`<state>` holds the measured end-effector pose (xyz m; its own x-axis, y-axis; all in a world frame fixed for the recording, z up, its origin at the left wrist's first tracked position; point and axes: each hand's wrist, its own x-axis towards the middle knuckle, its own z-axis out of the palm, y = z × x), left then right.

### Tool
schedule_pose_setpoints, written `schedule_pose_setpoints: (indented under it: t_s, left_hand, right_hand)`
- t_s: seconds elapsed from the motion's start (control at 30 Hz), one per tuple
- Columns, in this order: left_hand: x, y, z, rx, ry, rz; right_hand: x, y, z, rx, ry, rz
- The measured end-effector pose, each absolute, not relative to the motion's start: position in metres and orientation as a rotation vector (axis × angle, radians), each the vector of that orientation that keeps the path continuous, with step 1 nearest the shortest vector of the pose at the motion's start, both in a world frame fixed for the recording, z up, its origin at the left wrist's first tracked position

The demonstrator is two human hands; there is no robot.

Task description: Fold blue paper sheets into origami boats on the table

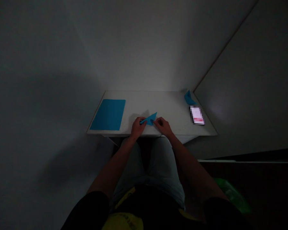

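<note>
Between my hands, over the front part of the white table (156, 98), is a piece of folded blue paper (151, 118) with a pointed tip angled up to the right. My left hand (138, 126) is closed on its left end, thumb along the fold. The fingers of my right hand (163, 126) are bent and pinch at the paper's lower right edge. Exactly which layers the fingertips hold is too small to tell. A folded blue paper boat (189, 98) stands at the table's back right corner.
Flat blue sheets of paper (108, 114) lie at the table's left side. A phone (197, 115) with a lit, blurred screen lies near the right edge. Walls stand close behind and beside the table. Something green (232, 193) is on the dark floor at lower right.
</note>
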<state>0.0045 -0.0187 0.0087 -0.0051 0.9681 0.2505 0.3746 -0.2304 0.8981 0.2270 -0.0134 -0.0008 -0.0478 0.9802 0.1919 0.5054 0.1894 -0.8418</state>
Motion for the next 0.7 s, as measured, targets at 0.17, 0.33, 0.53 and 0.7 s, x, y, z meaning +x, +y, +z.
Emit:
schedule_pose_setpoints:
  t_s: [0.17,0.33,0.53,0.7]
  left_hand:
    - [0.0136,-0.0256,0.0109,1.760,1.198,1.070]
    - [0.0127,-0.0239,0.0082,1.740,1.135,1.001]
    - [0.0120,-0.0212,0.0089,1.678,1.193,0.992]
    - [0.0072,-0.0161,0.0082,1.620,1.174,0.991]
  right_hand:
    - [0.2266,-0.0162,0.0011,-1.480,-1.743,0.789]
    - [0.2274,-0.0166,-0.0002,-1.413,-1.790,0.806]
    - [0.2268,-0.0147,-0.0041,-1.419,-1.775,0.829]
    - [0.2302,-0.0142,-0.0032,-1.382,-1.779,0.835]
